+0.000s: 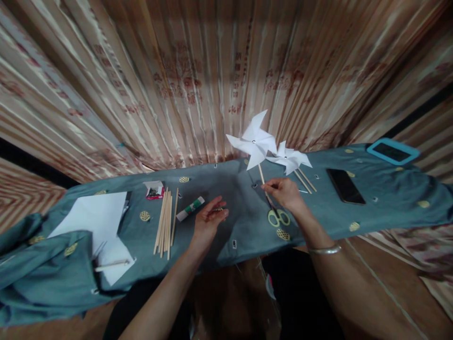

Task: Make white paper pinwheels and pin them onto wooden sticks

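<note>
My right hand [283, 191] pinches the wooden stick of a white paper pinwheel [260, 145], holding it raised above the cloth. Behind it, more white paper pinwheels on sticks [292, 159] lie on the table. Below my right hand rests a pair of scissors with yellow-green handles [279, 218], its blades partly hidden. My left hand [209, 218] hovers over the cloth with its fingers apart and nothing in them. Nearest to it is a green and white tube [191, 208], perhaps a glue stick. Left of that lie several wooden sticks [165, 224].
White paper sheets [95, 212] lie at the left with a small stick on them. A small red and white box [155, 190] stands behind the sticks. At the right are a black phone [346, 186] and a blue-framed device [392, 151]. A curtain [212, 85] hangs behind the table.
</note>
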### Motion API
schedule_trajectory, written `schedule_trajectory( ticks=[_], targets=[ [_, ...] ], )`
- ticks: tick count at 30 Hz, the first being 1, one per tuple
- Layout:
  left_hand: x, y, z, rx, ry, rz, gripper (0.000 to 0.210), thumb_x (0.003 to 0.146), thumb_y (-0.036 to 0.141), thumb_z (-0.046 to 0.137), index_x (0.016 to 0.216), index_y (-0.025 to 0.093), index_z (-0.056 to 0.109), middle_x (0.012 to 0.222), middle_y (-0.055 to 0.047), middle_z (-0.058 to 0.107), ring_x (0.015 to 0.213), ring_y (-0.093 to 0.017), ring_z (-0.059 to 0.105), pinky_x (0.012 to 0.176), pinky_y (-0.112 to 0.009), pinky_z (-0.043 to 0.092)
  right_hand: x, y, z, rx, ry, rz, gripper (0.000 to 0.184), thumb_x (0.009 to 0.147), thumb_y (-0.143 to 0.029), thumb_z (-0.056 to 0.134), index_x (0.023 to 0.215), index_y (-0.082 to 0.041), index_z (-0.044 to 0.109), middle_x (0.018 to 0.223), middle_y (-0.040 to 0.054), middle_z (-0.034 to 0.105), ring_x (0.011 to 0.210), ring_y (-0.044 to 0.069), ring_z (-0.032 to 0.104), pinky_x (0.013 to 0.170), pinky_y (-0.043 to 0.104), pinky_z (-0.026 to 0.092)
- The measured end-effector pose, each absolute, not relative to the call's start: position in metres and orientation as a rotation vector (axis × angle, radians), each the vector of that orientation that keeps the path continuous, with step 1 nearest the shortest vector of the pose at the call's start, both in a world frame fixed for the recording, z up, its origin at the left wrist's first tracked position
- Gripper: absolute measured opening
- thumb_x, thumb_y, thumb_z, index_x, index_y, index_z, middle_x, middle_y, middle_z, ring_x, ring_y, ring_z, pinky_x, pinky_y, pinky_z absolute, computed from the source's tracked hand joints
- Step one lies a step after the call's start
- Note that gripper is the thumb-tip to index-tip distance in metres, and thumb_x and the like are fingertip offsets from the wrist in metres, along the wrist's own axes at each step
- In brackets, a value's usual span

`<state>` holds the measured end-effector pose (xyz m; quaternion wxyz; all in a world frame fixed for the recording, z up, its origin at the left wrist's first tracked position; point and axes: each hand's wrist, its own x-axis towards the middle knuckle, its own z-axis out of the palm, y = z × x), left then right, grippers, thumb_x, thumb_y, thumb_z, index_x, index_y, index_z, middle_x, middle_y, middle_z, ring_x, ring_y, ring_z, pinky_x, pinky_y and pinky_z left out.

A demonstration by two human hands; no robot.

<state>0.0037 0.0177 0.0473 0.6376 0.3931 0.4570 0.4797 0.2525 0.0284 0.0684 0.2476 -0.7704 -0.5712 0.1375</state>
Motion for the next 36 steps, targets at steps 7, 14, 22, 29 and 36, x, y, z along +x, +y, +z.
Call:
schedule_trajectory(
  ticks=[7, 14, 22, 29, 36],
  targets=[
    [0.003, 0.019, 0.046, 0.910, 1.029, 1.081, 0.053, 0.055, 0.029, 0.084, 0.105, 0.018, 0.072, 0.096, -0.007, 0.073, 0.069, -0.014, 0.063, 0.065, -0.027, 0.050, 0.321, 0.044, 0.081, -2.521, -1.492, 0.011, 0.023, 0.083, -0.035, 0.064, 0.088, -0.018, 0.078, 0.088, 0.0140, 0.077, 0.080, 0.027, 0.070, 0.065, 0.031, 0.043],
    [0.000, 0.019, 0.044, 0.929, 1.037, 1.078, 0.052, 0.055, 0.029, 0.084, 0.104, 0.018, 0.072, 0.093, -0.005, 0.072, 0.066, -0.012, 0.062, 0.064, -0.027, 0.050, 0.364, 0.045, 0.054, -2.729, -1.486, 0.087, 0.025, 0.081, -0.039, 0.066, 0.091, -0.019, 0.077, 0.093, 0.0138, 0.076, 0.089, 0.029, 0.071, 0.067, 0.030, 0.047],
    [0.001, 0.018, 0.042, 0.906, 1.048, 1.059, 0.052, 0.054, 0.027, 0.082, 0.103, 0.017, 0.072, 0.092, -0.006, 0.072, 0.066, -0.013, 0.062, 0.060, -0.026, 0.049, 0.371, 0.050, 0.032, -2.738, -1.481, 0.125, 0.027, 0.079, -0.043, 0.065, 0.087, -0.020, 0.078, 0.087, 0.0115, 0.076, 0.084, 0.026, 0.071, 0.064, 0.029, 0.048],
    [0.004, 0.014, 0.044, 0.897, 1.026, 1.050, 0.050, 0.055, 0.026, 0.082, 0.103, 0.016, 0.072, 0.092, -0.007, 0.072, 0.065, -0.012, 0.061, 0.062, -0.026, 0.048, 0.372, 0.053, 0.032, -2.724, -1.469, 0.083, 0.027, 0.075, -0.043, 0.068, 0.081, -0.018, 0.076, 0.078, 0.0134, 0.073, 0.076, 0.028, 0.070, 0.059, 0.032, 0.047],
    [0.007, 0.007, 0.036, 0.900, 0.989, 1.028, 0.047, 0.056, 0.025, 0.082, 0.101, 0.016, 0.073, 0.092, -0.007, 0.072, 0.064, -0.012, 0.061, 0.065, -0.027, 0.050, 0.351, 0.030, 0.045, -2.693, -1.541, -0.017, 0.027, 0.086, -0.044, 0.062, 0.081, -0.019, 0.073, 0.086, 0.0212, 0.070, 0.083, 0.035, 0.069, 0.067, 0.042, 0.047]
  ],
)
